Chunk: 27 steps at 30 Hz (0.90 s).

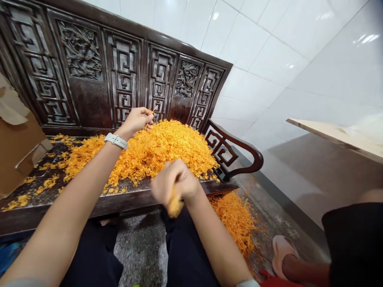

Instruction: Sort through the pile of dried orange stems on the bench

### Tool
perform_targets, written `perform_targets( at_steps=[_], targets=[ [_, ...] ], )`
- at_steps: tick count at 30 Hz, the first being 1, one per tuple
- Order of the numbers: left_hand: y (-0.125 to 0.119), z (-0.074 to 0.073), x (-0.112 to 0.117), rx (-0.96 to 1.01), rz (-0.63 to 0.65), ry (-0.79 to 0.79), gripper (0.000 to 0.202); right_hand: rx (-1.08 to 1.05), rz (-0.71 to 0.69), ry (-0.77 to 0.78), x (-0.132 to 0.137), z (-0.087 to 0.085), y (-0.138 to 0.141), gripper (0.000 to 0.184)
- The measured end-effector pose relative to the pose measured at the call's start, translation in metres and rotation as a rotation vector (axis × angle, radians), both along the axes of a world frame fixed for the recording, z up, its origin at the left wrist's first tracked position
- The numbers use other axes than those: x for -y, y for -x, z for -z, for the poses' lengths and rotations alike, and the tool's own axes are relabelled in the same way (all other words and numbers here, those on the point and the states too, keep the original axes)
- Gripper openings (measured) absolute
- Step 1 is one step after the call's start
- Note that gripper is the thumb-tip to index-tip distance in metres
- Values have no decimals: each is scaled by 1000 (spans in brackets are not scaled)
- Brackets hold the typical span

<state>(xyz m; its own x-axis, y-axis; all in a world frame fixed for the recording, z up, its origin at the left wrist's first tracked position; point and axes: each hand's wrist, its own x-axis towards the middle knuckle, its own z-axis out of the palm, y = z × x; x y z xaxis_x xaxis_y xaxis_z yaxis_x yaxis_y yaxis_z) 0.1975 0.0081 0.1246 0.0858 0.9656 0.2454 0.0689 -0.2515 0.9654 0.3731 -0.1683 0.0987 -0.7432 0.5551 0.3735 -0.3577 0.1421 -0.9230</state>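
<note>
A large heap of small orange branching pieces [176, 143] covers much of the dark wooden bench seat. Over the heap's back edge, my left hand [138, 120], with a pale watch on its wrist, pinches a thin orange piece [153, 110] between its fingertips. My right hand [176, 181] is closed in front of the heap, above the bench's front edge, and smeared by motion. An orange clump [175, 204] sticks out below its fingers; its separate pieces cannot be made out.
The carved bench back [80, 52] rises behind the heap, and a curved armrest [254, 157] closes the right end. A cardboard box [20, 147] stands at left. More orange pieces [236, 221] lie on the floor. Another person's foot [283, 255] is at lower right, below a board [335, 137].
</note>
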Motion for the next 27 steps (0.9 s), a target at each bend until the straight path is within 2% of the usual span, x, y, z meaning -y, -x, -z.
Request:
perform_targets(
  at_steps=[1,3,4,6,8,11,14,18,20,22,24,25,27],
  targets=[
    [2,1,1,9,14,38,14,-143,135,68,-5,1,-4,48],
    [2,0,4,32,13,86,14,-354,508,226,-21,5,-10,49],
    [0,-2,6,40,9,103,15,-373,641,300,-30,8,-12,46],
    [-8,-7,12,48,18,126,15,-326,793,405,-44,14,-11,34],
    [-17,-13,20,51,67,142,18,-234,909,381,-53,20,-5,33],
    [-33,-17,33,33,192,132,25,-87,1055,147,-58,28,5,43],
    [-46,-12,41,30,266,112,21,-34,1086,19,-62,34,5,34],
    [-55,0,36,80,232,96,21,-76,1133,-43,-59,32,-4,26],
    [-52,5,27,103,138,75,21,-63,1030,-85,-45,25,-3,26],
    [-45,7,16,134,14,69,21,-37,845,-103,-26,16,4,27],
    [-35,7,9,156,-34,114,22,-28,706,-90,-6,8,12,28],
    [-30,6,8,160,-13,150,23,-36,701,-83,0,5,16,28],
    [-25,4,9,160,64,192,23,-53,813,-95,3,2,19,25]
  ],
)
